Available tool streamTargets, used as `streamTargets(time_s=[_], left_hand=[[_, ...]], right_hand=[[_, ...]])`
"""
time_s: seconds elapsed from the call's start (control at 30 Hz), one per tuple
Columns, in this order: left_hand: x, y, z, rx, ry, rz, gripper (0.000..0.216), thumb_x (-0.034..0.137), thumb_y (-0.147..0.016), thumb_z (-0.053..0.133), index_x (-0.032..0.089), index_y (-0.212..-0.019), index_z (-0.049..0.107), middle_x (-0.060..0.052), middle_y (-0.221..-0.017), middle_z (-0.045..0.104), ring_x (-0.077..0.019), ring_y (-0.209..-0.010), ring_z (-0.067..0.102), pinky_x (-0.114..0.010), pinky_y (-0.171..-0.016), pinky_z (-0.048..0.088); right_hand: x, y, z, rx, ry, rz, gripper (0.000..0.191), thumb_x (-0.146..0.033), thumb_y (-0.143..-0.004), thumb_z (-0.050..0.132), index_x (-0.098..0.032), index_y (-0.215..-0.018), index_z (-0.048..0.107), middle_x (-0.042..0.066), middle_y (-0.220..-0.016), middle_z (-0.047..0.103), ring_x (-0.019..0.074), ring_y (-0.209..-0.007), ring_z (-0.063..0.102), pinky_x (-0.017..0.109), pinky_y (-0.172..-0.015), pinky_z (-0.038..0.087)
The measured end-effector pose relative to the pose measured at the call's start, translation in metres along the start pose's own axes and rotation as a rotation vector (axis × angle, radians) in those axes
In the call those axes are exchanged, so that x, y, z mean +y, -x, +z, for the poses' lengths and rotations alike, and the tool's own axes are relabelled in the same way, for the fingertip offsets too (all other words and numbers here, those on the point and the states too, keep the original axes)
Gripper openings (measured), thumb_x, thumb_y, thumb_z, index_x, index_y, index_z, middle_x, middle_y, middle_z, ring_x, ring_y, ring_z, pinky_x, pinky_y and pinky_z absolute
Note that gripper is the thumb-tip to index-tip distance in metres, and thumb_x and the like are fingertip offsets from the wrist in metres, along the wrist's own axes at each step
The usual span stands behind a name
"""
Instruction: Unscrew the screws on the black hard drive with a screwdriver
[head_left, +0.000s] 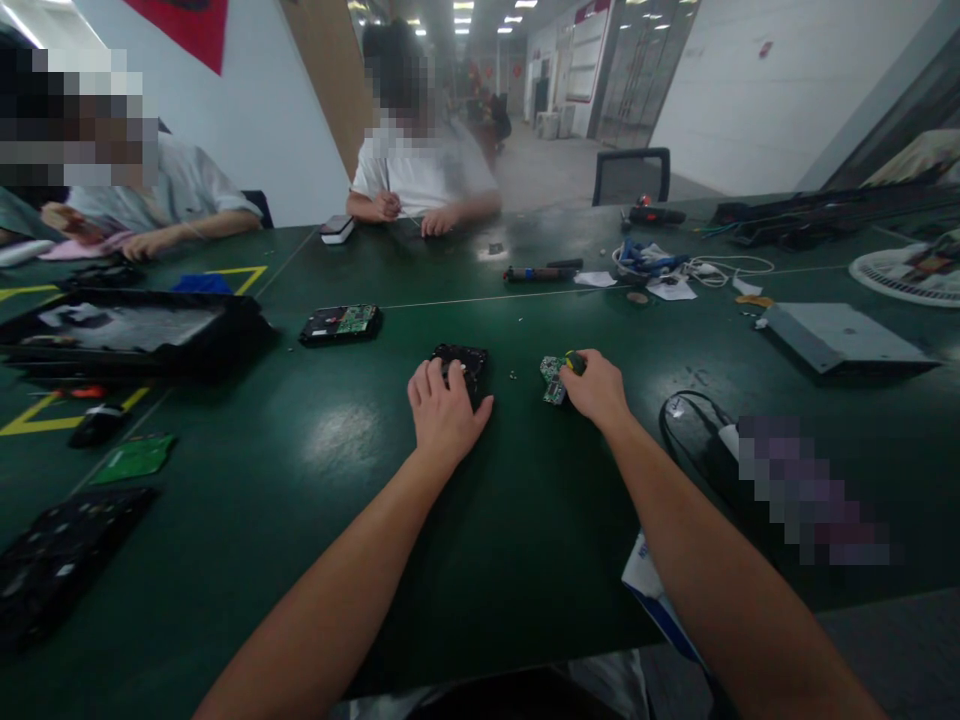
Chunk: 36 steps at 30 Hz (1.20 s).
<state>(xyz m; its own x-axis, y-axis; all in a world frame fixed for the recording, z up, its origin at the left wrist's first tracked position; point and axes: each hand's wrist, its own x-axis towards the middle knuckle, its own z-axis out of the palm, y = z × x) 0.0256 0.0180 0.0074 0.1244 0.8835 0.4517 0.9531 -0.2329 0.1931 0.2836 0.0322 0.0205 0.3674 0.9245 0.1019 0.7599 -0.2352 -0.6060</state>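
My left hand (444,408) rests on a black hard drive (463,362) in the middle of the dark green table (315,500), fingers curled over its near edge. My right hand (598,388) is closed around a small tool with a yellow-and-black handle (574,362), held against a small green circuit board (553,378) lying on the table just right of the drive. Tiny screws (513,375) lie between the two.
Another hard drive (341,323) lies further left. A black tray (127,330), a green board (135,458) and a black device (60,560) are at the left. A grey box (840,338), cables (690,265) and a screwdriver (540,272) lie at the right and back. Two people sit across the table.
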Motion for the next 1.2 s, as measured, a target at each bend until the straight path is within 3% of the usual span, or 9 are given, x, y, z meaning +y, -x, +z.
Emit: streamTargets(time_s=[0.07,0.17,0.3,0.4,0.53,0.7,0.87,1.0,1.2], left_hand=[[-0.019,0.001,0.000,0.001,-0.019,-0.102,0.094,0.066,-0.086,0.071,0.009,-0.157,0.044,-0.029,-0.160,0.044,-0.0514,-0.150,0.039,-0.069,-0.121,0.035],[-0.047,0.002,-0.002,-0.103,0.037,-0.171,0.098,0.071,-0.088,0.065,0.009,-0.160,0.039,-0.028,-0.151,0.054,-0.0483,-0.141,0.049,-0.066,-0.114,0.045],[-0.083,0.008,-0.016,-0.219,0.130,-0.070,0.106,0.071,-0.088,0.067,0.009,-0.166,0.031,-0.025,-0.160,0.048,-0.0450,-0.149,0.045,-0.063,-0.122,0.041],[-0.105,0.014,-0.034,-0.333,0.212,0.059,0.109,0.072,-0.090,0.066,0.012,-0.170,0.023,-0.023,-0.168,0.041,-0.0408,-0.156,0.040,-0.058,-0.129,0.035],[-0.123,0.020,-0.054,-0.512,0.323,0.170,0.111,0.069,-0.091,0.069,0.019,-0.174,0.014,-0.018,-0.178,0.028,-0.0385,-0.164,0.030,-0.057,-0.133,0.031],[-0.111,0.025,-0.057,-0.548,0.408,0.199,0.106,0.071,-0.092,0.066,0.022,-0.173,0.017,-0.016,-0.182,0.018,-0.0384,-0.170,0.009,-0.061,-0.135,0.025],[-0.083,0.023,-0.045,-0.484,0.388,0.252,0.126,0.079,-0.077,0.078,0.018,-0.171,0.021,-0.021,-0.178,0.025,-0.0406,-0.168,0.015,-0.061,-0.134,0.028],[-0.071,0.018,-0.038,-0.462,0.390,0.332,0.123,0.079,-0.077,0.078,0.018,-0.170,0.025,-0.021,-0.175,0.033,-0.0396,-0.167,0.023,-0.059,-0.134,0.028],[-0.069,-0.001,-0.027,-0.487,0.401,0.377,0.129,0.082,-0.071,0.081,0.015,-0.168,0.030,-0.024,-0.176,0.032,-0.0400,-0.166,0.026,-0.057,-0.134,0.028]], right_hand=[[0.001,0.000,-0.002,0.020,-0.024,-0.005,0.032,-0.035,-0.096,0.065,-0.015,-0.120,0.074,0.015,-0.116,0.078,0.0265,-0.104,0.074,0.035,-0.089,0.054],[0.004,-0.002,-0.003,0.033,-0.125,0.038,0.023,-0.036,-0.098,0.063,-0.018,-0.105,0.074,0.011,-0.095,0.078,0.0231,-0.084,0.074,0.032,-0.074,0.054],[0.005,-0.005,-0.001,0.014,-0.400,0.143,0.016,-0.035,-0.097,0.069,-0.020,-0.094,0.066,0.004,-0.072,0.071,0.0169,-0.057,0.068,0.026,-0.053,0.048],[0.002,-0.008,0.001,-0.063,-0.762,0.180,0.015,-0.030,-0.095,0.073,-0.022,-0.094,0.061,0.004,-0.079,0.073,0.0162,-0.057,0.071,0.023,-0.042,0.041],[-0.002,-0.007,-0.002,-0.239,-1.141,0.164,0.023,-0.026,-0.087,0.082,-0.022,-0.096,0.062,0.005,-0.097,0.076,0.0187,-0.081,0.080,0.018,-0.046,0.048],[-0.006,0.000,-0.011,-0.386,-1.248,0.078,0.036,-0.028,-0.072,0.096,-0.021,-0.092,0.067,0.007,-0.099,0.073,0.0287,-0.115,0.077,0.013,-0.037,0.031],[-0.016,0.008,-0.016,-0.510,-1.223,-0.020,0.032,-0.031,-0.074,0.095,-0.018,-0.095,0.074,0.016,-0.127,0.074,0.0340,-0.129,0.070,0.015,-0.037,0.029],[-0.016,0.006,-0.009,-0.366,-1.183,0.041,0.030,-0.034,-0.075,0.093,-0.019,-0.087,0.070,0.017,-0.115,0.077,0.0303,-0.116,0.075,0.018,-0.036,0.025],[-0.005,-0.006,-0.001,-0.195,-1.166,0.186,0.034,-0.040,-0.073,0.094,-0.018,-0.084,0.070,0.008,-0.095,0.077,0.0118,-0.071,0.068,0.016,-0.036,0.027]])
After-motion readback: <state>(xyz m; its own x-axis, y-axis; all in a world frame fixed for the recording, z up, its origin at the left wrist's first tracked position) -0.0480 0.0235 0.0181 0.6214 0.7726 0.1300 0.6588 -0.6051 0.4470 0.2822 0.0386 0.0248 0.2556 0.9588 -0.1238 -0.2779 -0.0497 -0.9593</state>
